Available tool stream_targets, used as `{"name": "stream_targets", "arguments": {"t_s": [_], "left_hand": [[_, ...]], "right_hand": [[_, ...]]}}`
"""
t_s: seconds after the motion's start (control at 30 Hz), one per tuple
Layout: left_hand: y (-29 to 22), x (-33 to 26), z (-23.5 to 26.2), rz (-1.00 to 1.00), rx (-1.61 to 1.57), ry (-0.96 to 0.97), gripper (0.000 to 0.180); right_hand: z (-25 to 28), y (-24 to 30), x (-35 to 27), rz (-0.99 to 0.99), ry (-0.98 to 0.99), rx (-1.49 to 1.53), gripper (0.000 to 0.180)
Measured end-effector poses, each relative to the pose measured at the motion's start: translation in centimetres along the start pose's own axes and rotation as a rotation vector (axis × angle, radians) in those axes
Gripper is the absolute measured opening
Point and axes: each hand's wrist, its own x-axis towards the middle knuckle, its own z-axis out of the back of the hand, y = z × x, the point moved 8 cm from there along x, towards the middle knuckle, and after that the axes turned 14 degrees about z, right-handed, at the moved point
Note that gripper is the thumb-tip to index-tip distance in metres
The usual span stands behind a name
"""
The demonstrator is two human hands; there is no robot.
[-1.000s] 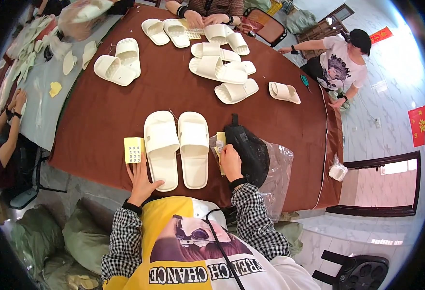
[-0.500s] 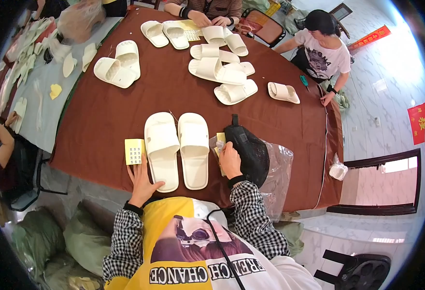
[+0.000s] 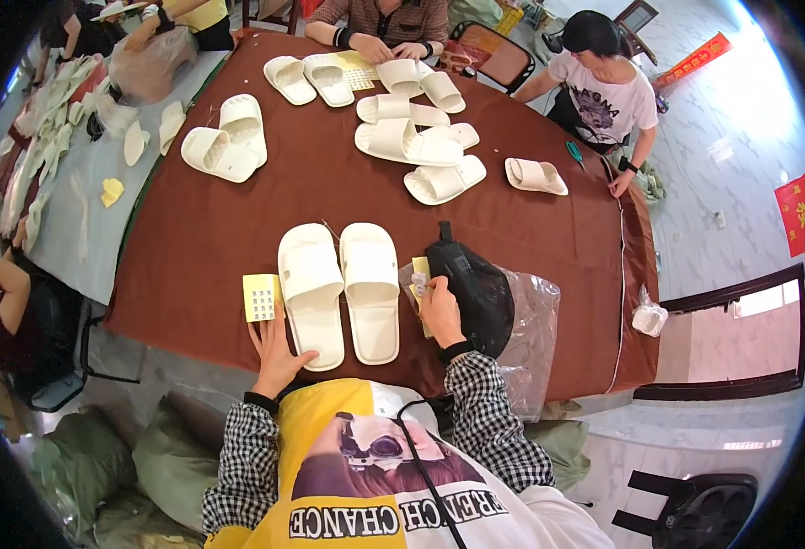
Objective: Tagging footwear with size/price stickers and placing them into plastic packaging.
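Note:
A pair of cream slippers lies side by side in front of me, the left slipper (image 3: 312, 302) nearly touching the right slipper (image 3: 375, 316). My left hand (image 3: 281, 355) is open, its thumb at the heel of the left slipper and its fingertips at the lower edge of a yellow label sheet (image 3: 261, 298). To the right of the pair, my right hand (image 3: 442, 316) is closed, fingertips together by a small whitish piece (image 3: 418, 283) above another yellow sheet (image 3: 423, 263). What it grips is too small to make out. A black pouch (image 3: 472, 293) touches that hand's side.
Clear plastic bag (image 3: 532, 320) lies under the pouch. More cream slippers (image 3: 402, 142) are piled farther off on the brown tabletop (image 3: 192, 247). Green scissors (image 3: 574, 154) lie near a person standing at the right edge. Another person sits across the table; stuffed green sacks (image 3: 82, 457) stand at lower left.
The whole view has shifted slightly. Both hands keep nearly the same places beside the slippers, and the person at the right has turned their head a little.

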Motion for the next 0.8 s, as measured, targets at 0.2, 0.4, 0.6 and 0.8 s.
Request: {"name": "stream_targets", "arguments": {"t_s": [0.2, 0.4, 0.6, 0.8], "left_hand": [[0.1, -0.1, 0.1, 0.005, -0.007, 0.001, 0.123], [-1.5, -1.2, 4.3, -0.011, -0.319, -0.121, 0.094], [-2.3, -2.2, 7.5, 0.052, -0.705, -0.176, 0.035], [-6.0, -3.5, 5.6, 0.103, -0.842, 0.05, 0.02]], "right_hand": [[0.1, 2.1, -2.4, 0.111, -0.083, 0.146, 0.019], [-0.8, 5.3, -5.8, 0.217, 0.052, 0.352, 0.013], [-1.3, 9.5, -7.7, 0.21, 0.225, 0.504, 0.015], [-0.1, 14.1, -6.5, 0.269, 0.181, 0.651, 0.016]]}}
